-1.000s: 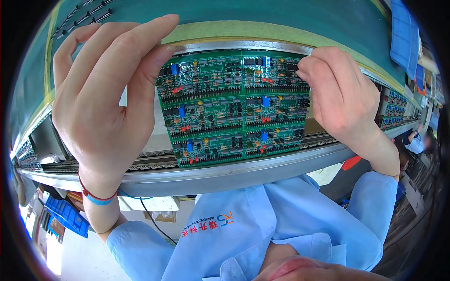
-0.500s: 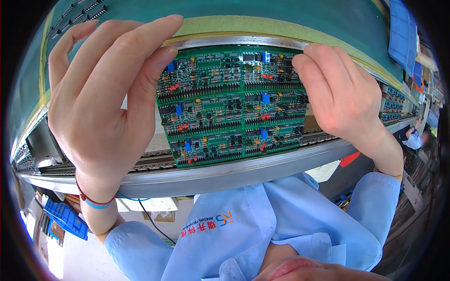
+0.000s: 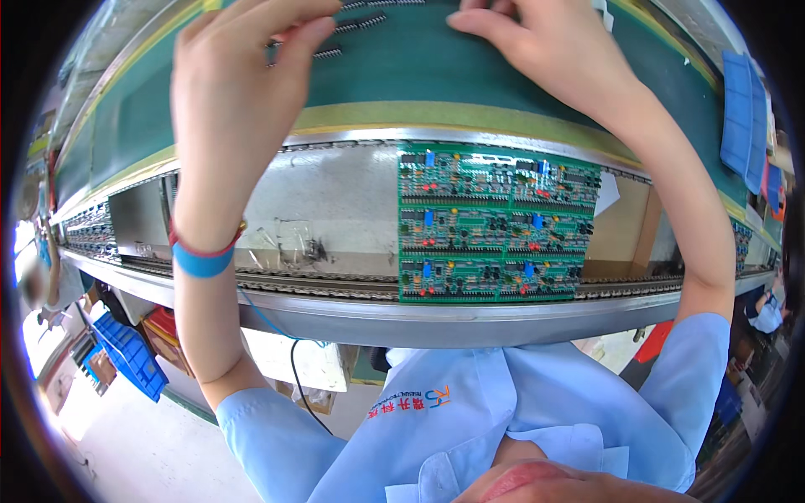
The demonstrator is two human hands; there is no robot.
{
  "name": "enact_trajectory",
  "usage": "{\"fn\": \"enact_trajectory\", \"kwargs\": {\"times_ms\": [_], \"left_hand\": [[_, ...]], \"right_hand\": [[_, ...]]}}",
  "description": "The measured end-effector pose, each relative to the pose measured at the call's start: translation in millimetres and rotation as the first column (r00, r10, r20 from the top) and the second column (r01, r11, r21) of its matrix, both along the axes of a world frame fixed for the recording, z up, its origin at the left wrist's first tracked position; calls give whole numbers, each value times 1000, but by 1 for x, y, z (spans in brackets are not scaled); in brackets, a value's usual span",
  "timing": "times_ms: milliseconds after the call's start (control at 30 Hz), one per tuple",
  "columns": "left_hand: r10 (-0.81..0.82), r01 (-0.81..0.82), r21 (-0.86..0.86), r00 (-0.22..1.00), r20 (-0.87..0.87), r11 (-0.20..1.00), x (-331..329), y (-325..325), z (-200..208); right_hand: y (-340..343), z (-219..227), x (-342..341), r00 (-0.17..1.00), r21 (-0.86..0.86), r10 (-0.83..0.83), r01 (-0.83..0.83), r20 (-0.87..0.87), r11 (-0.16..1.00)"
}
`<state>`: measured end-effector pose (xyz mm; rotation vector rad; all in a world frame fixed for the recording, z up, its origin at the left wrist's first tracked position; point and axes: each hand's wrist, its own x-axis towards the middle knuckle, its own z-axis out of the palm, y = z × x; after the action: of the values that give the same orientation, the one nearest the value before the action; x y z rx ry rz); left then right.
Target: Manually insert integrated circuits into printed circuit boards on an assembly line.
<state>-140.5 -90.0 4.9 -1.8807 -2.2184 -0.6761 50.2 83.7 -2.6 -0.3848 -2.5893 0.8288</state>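
Note:
My left hand (image 3: 243, 80) is raised over the green mat at the top left, thumb and index finger apart, with nothing visible between them. Rows of black pinned parts (image 3: 360, 23) lie on the mat beside its fingertips. At the upper edge, my right hand (image 3: 553, 38) is loosely curled above the mat; its thumb stands off from the fingers, some of which the picture cuts off. I see nothing in it. The green circuit board panel (image 3: 499, 226), with blue, red and black components, rests across the rails between my forearms, touched by neither hand.
Metal rails with a chain (image 3: 335, 287) run left to right in front of me. Clear plastic scraps (image 3: 281, 243) lie on the plate left of the panel; a cardboard piece (image 3: 620, 235) is right of it. Blue bins (image 3: 742, 117) stand at the right, another blue bin (image 3: 126, 356) lower left.
Both hands have left the area around the circuit board panel and moved away from me over the mat. The panel appears farther right, and more of the plate on its left shows.

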Motion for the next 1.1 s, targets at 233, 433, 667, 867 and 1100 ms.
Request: {"fn": "enact_trajectory", "kwargs": {"times_ms": [233, 433, 667, 867, 1100], "left_hand": [[0, 0, -17, 999, 35, 1000, 28, 31, -4], [-58, 149, -165, 887, 458, 975, 50, 24, -5], [-32, 252, -305, 815, 578, 919, 56, 43, -8], [-27, 217, -351, 879, 475, 911, 59, 45, -6], [-13, 248, -385, 854, 520, 889, 62, 45, -5]], "right_hand": [[12, -21, -32, 990, 167, -37, 14, 137, 986], [-9, 38, 11, 793, -513, 137, 242, 594, 823], [4, 25, 24, 835, -431, 86, 190, 544, 882], [6, 31, 23, 779, -438, 145, 179, 610, 881], [-2, 45, 26, 796, -443, 110, 211, 595, 871]]}}
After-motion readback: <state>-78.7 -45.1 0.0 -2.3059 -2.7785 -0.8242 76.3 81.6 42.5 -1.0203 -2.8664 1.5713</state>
